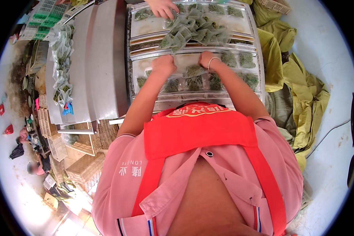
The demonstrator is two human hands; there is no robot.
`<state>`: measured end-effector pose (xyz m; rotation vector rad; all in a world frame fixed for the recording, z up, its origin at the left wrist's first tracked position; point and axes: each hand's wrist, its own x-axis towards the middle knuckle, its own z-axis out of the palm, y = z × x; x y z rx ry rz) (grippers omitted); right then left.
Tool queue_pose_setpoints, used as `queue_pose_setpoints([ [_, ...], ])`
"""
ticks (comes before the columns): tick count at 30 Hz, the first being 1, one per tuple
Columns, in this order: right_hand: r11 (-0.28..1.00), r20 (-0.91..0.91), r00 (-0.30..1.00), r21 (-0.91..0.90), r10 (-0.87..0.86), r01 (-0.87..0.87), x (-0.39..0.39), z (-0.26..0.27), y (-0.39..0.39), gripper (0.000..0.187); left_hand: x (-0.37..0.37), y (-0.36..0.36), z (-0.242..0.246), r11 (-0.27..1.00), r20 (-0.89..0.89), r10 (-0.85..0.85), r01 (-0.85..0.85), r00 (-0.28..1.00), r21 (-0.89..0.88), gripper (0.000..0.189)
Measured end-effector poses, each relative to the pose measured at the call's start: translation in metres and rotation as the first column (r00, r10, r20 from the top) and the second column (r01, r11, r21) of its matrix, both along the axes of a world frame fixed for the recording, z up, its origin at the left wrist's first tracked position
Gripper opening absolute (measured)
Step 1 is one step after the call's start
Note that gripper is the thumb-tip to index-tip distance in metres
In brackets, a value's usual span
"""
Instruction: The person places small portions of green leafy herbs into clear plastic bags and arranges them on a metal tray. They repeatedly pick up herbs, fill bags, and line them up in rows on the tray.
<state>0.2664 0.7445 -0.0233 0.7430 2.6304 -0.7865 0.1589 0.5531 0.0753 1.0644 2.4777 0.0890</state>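
My left hand (pixel 164 64) and my right hand (pixel 206 60) are both curled low over the near half of a vacuum packing machine's white bed (pixel 181 60). Between and just below them lies a clear plastic bag of green plant material (pixel 195 71). My fingertips are hidden, so a grip on its film cannot be made out. A bracelet circles my right wrist. Other filled bags (pixel 247 60) lie flat in rows around my forearms. Beyond my hands, a heap of filled bags (pixel 194 28) spreads across the metal sealing bars (pixel 138 48).
Another person's hand (pixel 162 8) reaches in at the far edge beside the heap. Left of the bed stands a stainless steel lid (pixel 103 59), with a row of bags (pixel 62 62) along it. Woven baskets (pixel 85 168) stack at lower left; yellow sacks (pixel 303 97) bulge on the right.
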Motion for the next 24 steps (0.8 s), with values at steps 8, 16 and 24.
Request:
queue_pose_setpoints([
  [8,0.954,-0.047,0.992,0.274,-0.116,0.124,0.026,0.026,0.046,0.026,-0.029,-0.003,0.013,0.914,-0.262,0.166,-0.049,0.951,0.402,0.026],
  [16,0.999,-0.097,0.995,-0.04,0.002,-0.006,0.011,0.114,-0.057,0.041,-0.055,-0.028,0.008,0.579,0.218,0.333,-0.381,0.917,0.72,0.017],
  [24,0.978,-0.304,0.953,0.198,0.003,0.06,-0.031,0.093,-0.087,0.035,-0.054,-0.071,0.028,0.416,0.717,0.12,-0.691,0.687,0.592,0.017],
])
